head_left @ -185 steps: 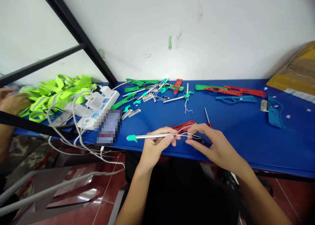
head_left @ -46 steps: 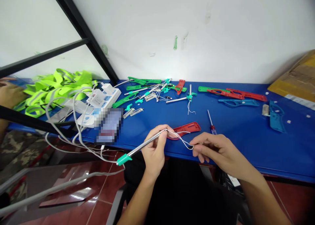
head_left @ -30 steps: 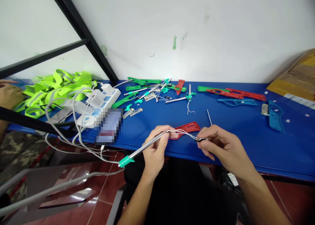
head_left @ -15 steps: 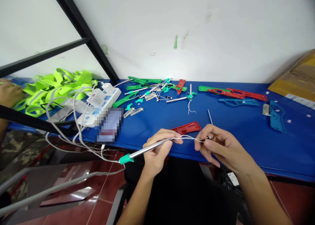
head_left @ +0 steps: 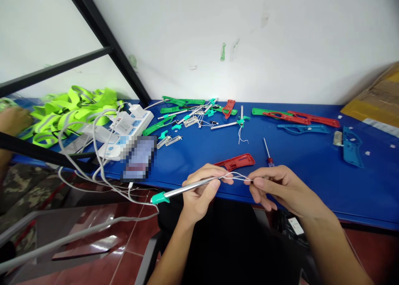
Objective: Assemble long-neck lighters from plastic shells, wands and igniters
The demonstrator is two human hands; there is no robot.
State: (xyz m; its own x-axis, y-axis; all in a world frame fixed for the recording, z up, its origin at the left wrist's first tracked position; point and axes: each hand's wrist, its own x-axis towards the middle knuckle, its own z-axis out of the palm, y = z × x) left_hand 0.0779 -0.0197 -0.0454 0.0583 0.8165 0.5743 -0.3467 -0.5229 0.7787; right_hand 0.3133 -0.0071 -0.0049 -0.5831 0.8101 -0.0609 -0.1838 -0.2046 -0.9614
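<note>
Obscuring a red plastic shell's (head_left: 239, 162) end, the left hand (head_left: 199, 193) clamps a silver metal tube (head_left: 183, 189); the right hand (head_left: 276, 186), pinching white wires (head_left: 240, 179), now uncovers a red-handled screwdriver (head_left: 267, 149).

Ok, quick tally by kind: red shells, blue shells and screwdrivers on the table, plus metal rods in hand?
Red shells: 4
Blue shells: 2
Screwdriver: 1
Metal rod in the left hand: 1
Total: 8
</note>
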